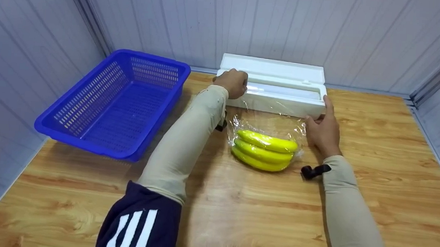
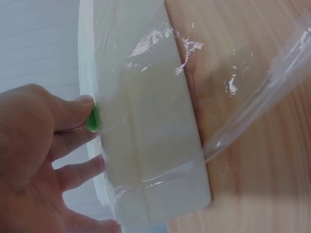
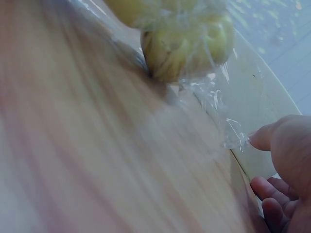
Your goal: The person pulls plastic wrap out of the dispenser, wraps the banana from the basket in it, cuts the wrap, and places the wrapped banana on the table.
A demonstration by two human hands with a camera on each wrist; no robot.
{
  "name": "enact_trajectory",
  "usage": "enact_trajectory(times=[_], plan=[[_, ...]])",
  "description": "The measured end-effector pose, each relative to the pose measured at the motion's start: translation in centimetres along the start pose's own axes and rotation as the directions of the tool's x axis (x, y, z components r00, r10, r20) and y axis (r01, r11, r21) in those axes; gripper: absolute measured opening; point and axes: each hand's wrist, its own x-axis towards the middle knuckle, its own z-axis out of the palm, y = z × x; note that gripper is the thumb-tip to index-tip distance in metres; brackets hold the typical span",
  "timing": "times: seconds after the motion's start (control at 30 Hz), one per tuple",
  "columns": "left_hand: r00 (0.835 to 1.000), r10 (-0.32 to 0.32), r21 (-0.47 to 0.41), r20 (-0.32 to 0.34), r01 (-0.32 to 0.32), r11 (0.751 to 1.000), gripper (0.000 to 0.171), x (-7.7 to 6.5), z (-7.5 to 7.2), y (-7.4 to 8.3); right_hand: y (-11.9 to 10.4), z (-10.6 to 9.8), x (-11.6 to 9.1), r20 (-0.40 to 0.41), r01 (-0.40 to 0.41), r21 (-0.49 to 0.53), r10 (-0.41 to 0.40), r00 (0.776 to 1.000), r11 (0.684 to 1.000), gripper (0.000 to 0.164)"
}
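A white cling film dispenser lies across the back of the table with its lid raised. My left hand is at its left end; in the left wrist view its thumb and a finger pinch a small green slider cutter on the box edge. My right hand grips the right front corner of the box, the thumb near the film edge. Clear cling film runs over the box front towards me. Yellow bananas sit wrapped in the film, in front of the box between my forearms.
A blue plastic basket with slotted sides stands left of my left arm. Pale panel walls close in the wooden table at the back and sides. A black camera mount is strapped at my right wrist.
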Motion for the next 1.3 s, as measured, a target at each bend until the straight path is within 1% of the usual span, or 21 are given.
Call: enact_trajectory(times=[0.1,0.3,0.47,0.67,0.77,0.87,1.0,1.07,1.13,1.23,1.3], plan=[[1.000,-0.013,-0.013,-0.001,0.013,1.000,0.019,-0.1,0.0,-0.1,0.1,0.0,0.1,-0.008,0.015,-0.006,-0.015,1.000,1.000,0.085],[1.000,-0.015,-0.019,-0.015,0.015,1.000,0.021,-0.2,-0.1,-0.2,0.2,0.0,0.1,-0.019,0.037,-0.012,-0.037,0.999,0.999,0.083],[1.000,-0.013,-0.004,-0.021,0.013,1.000,0.019,-0.2,-0.1,-0.3,0.3,0.0,0.1,-0.018,0.034,-0.007,-0.034,0.999,0.999,0.084],[1.000,-0.002,-0.014,-0.025,0.002,1.000,0.013,-0.1,0.0,-0.4,0.3,-0.1,0.0,-0.025,0.028,-0.010,-0.028,0.999,1.000,0.085],[0.999,0.009,-0.025,-0.043,-0.010,1.000,0.013,-0.1,0.2,-0.6,0.3,-0.2,0.0,-0.026,0.026,-0.013,-0.027,0.999,1.000,0.085],[0.997,0.030,-0.024,-0.072,-0.032,0.999,0.016,-0.1,0.4,-0.7,0.3,-0.3,0.0,-0.020,0.021,-0.012,-0.021,1.000,1.000,0.085],[0.991,0.055,0.001,-0.121,-0.055,0.998,0.018,-0.1,0.7,-0.8,0.3,-0.6,0.0,-0.020,0.007,-0.004,-0.007,1.000,1.000,0.086],[0.989,0.047,0.006,-0.137,-0.047,0.999,0.018,-0.2,0.8,-0.8,0.4,-0.6,-0.1,-0.024,0.002,-0.003,-0.002,1.000,1.000,0.086],[0.989,0.024,-0.004,-0.148,-0.025,1.000,0.019,-0.3,0.8,-0.9,0.4,-0.6,-0.1,-0.026,-0.002,-0.005,0.002,1.000,1.000,0.086],[0.989,-0.027,-0.043,-0.148,0.021,0.999,0.022,-0.5,0.8,-1.2,0.5,-0.4,-0.2,-0.016,-0.003,0.000,0.003,1.000,1.000,0.086],[0.987,-0.049,-0.069,-0.153,0.039,0.997,0.024,-0.7,0.7,-1.5,0.4,-0.3,-0.2,-0.011,-0.004,0.005,0.004,1.000,1.000,0.086]])
